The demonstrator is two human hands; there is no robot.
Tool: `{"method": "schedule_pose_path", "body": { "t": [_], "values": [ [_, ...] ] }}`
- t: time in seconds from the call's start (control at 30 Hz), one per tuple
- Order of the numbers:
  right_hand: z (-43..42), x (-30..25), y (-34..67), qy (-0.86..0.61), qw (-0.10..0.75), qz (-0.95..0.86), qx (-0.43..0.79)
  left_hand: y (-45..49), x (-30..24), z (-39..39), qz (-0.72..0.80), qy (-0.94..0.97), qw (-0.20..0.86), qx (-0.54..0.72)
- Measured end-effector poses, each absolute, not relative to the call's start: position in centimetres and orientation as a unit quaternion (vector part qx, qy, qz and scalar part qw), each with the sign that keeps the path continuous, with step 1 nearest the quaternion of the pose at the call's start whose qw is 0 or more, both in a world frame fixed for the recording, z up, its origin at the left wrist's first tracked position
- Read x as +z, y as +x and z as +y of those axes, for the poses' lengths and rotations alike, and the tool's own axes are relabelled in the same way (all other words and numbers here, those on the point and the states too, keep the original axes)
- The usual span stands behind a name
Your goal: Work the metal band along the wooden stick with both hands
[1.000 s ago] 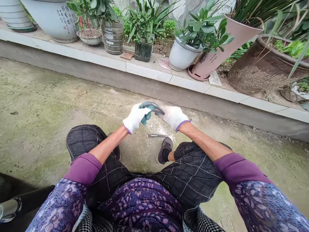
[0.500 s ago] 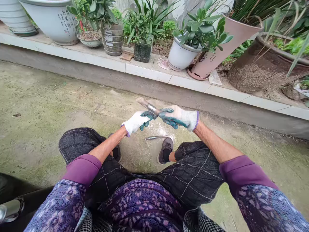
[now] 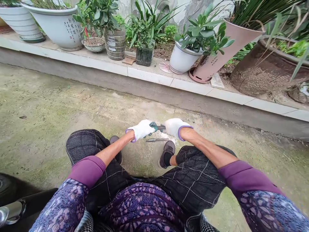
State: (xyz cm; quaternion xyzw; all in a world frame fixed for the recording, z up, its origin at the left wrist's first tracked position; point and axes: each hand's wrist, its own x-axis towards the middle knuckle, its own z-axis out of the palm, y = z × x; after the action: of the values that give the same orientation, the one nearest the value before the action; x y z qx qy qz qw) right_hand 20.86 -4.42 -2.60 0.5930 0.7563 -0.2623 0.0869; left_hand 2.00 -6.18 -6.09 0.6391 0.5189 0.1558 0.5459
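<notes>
Between my gloved hands is a short brown stick-like tool (image 3: 161, 128); only a small middle stretch of it shows, and its ends are hidden by the gloves. My left hand (image 3: 145, 128), in a white glove with dark green palm and fingers, is closed around its left part. My right hand (image 3: 174, 128), in a matching glove with a purple cuff edge, is turned back-up with curled fingers on its right part, slightly blurred. On the ground just below my hands lies a thin grey metal-looking rod (image 3: 156, 140), next to a patch of whitish powder (image 3: 172, 139).
My shoes (image 3: 169, 149) stand either side of the rod. Ahead runs a low tiled ledge (image 3: 149, 75) bearing potted plants, among them a white pot (image 3: 184, 59) and a big brown pot (image 3: 260, 71). A dark object with a shiny metal part (image 3: 12, 211) is at lower left.
Both hands have lowered. My right hand has rolled over from palm-side showing to back-up, and the tool's metal-banded upper end, raised up-left before, is now out of sight.
</notes>
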Motion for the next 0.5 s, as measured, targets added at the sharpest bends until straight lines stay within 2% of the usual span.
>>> {"method": "schedule_pose_path", "body": {
  "t": [0.1, 0.17, 0.27, 0.33, 0.43, 0.5],
  "values": [
    [-2.9, -2.3, 20.7, 0.619, 0.073, 0.751, -0.22, 2.1, -5.7, -5.3, 0.521, 0.622, 0.549, 0.2],
    [-2.2, -1.5, 21.2, 0.636, 0.017, 0.739, -0.221, 1.8, -5.4, -4.5, 0.516, 0.592, 0.566, 0.25],
    [-2.2, -0.1, 21.7, 0.629, -0.117, 0.686, -0.346, 1.3, -5.2, -3.7, 0.491, 0.544, 0.607, 0.306],
    [-2.9, 0.5, 21.6, 0.596, -0.169, 0.643, -0.45, 1.0, -5.3, -3.6, 0.479, 0.544, 0.616, 0.308],
    [-3.9, 1.0, 21.8, 0.553, -0.174, 0.619, -0.531, 0.5, -5.3, -3.4, 0.48, 0.573, 0.594, 0.299],
    [-4.4, 1.1, 22.4, 0.516, -0.133, 0.63, -0.565, 0.1, -5.3, -3.1, 0.507, 0.591, 0.559, 0.286]
  ]
}}
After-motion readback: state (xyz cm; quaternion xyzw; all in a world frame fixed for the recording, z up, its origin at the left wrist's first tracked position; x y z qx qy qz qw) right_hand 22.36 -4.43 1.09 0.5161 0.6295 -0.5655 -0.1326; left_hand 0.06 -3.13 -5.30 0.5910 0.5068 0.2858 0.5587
